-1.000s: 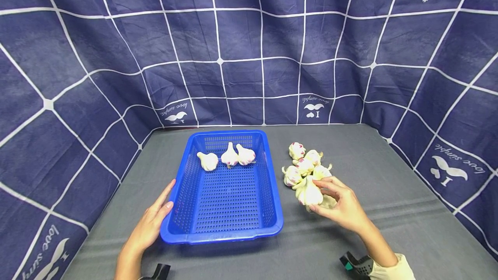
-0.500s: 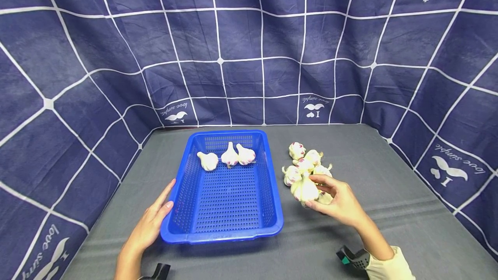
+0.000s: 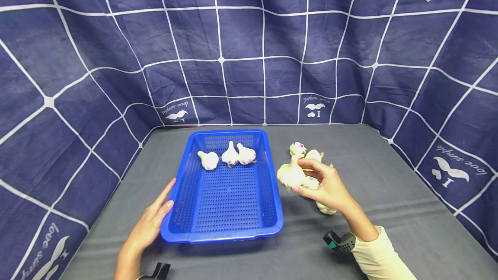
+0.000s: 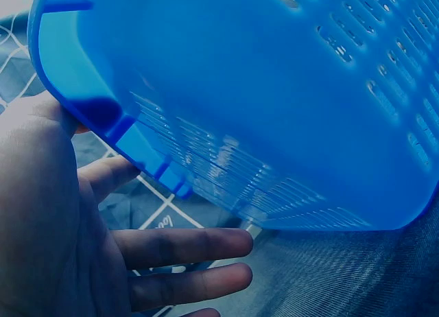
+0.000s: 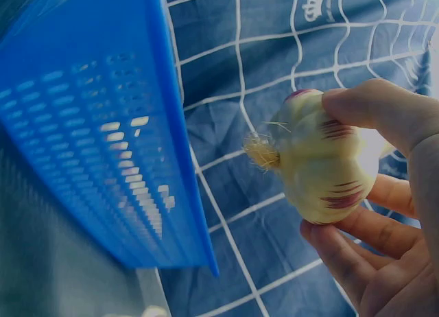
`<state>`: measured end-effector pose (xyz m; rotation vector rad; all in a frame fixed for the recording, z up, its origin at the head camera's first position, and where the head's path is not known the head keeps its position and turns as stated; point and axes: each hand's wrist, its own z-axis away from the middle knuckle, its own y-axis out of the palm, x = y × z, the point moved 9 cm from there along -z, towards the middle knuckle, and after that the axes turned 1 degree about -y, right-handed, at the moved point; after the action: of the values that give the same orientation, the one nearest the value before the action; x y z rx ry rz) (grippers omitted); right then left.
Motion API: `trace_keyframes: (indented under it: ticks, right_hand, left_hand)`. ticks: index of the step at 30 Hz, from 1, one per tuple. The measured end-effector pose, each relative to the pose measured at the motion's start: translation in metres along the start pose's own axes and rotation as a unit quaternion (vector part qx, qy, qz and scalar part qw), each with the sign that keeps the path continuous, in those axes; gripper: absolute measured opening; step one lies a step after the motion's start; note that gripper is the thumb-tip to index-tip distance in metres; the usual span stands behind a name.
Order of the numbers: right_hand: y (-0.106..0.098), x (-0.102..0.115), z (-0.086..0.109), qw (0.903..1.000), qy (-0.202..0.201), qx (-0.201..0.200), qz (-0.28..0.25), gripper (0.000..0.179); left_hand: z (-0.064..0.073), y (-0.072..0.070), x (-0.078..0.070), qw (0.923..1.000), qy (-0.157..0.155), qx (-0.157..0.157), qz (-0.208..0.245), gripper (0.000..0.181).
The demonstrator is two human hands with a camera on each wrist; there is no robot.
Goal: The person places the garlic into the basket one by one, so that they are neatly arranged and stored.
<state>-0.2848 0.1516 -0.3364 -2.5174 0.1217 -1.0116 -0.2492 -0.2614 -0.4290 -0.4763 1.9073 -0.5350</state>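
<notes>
My right hand (image 3: 326, 185) holds a garlic bulb (image 3: 291, 175) between thumb and fingers, raised near the right rim of a blue plastic basket (image 3: 222, 236). In the right wrist view the bulb (image 5: 326, 159) shows purple streaks and a tuft of roots facing the basket wall (image 5: 89, 118). Along the basket's left side lies my left hand (image 3: 145, 228), its fingers extended and touching the rim. The left wrist view has the thumb and index finger at the rim (image 4: 103, 121), the other fingers stretched out beside the wall.
Three garlic bulbs (image 3: 230, 155) lie toward the far end inside the basket. Right of it, several more bulbs (image 3: 298, 149) sit in a group on the grey tabletop (image 3: 389, 193), partly hidden by my right hand. A blue checked cloth (image 3: 264, 77) hangs behind and at both sides.
My right hand has carried the garlic bulb up and left, from over the group toward the basket's right rim. The left hand and the basket have stayed in place.
</notes>
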Motion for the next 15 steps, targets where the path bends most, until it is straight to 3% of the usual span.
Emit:
trace_keyframes:
  ticks: [15]
  right_hand:
    - [0.029,-0.003,-0.039,0.9986,0.021,0.018,-0.046,0.056]
  left_hand:
    - [0.000,-0.001,-0.003,0.9999,0.008,0.000,0.010,0.051]
